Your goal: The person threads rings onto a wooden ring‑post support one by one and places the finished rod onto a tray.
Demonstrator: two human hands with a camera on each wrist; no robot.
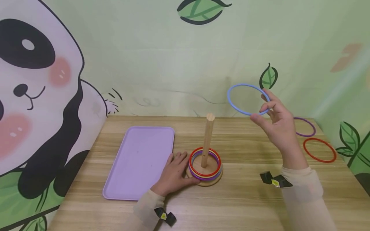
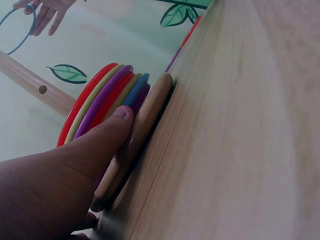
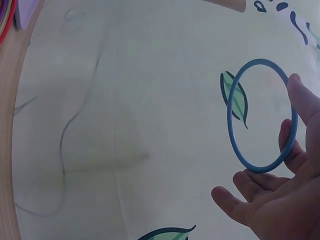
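In the head view, my right hand (image 1: 278, 118) pinches a light blue ring (image 1: 248, 85) between thumb and fingers, raised above the table to the right of a wooden peg (image 1: 207, 138). The right wrist view shows the blue ring (image 3: 231, 125) with thumb and fingertips along its edge. Several rings in red, yellow, purple and blue are stacked around the peg on its round wooden base (image 2: 160, 90). My left hand (image 1: 174, 176) rests beside the stand, fingers extended along its left side. Its thumb (image 2: 112, 127) lies against the lower rings and the base.
A purple tray (image 1: 138, 163) lies left of the stand, partly behind my left forearm. On the right side of the wooden table, a purple ring (image 1: 310, 123) lies behind a red ring (image 1: 333, 157). A wall painted with a panda and leaves stands behind the table.
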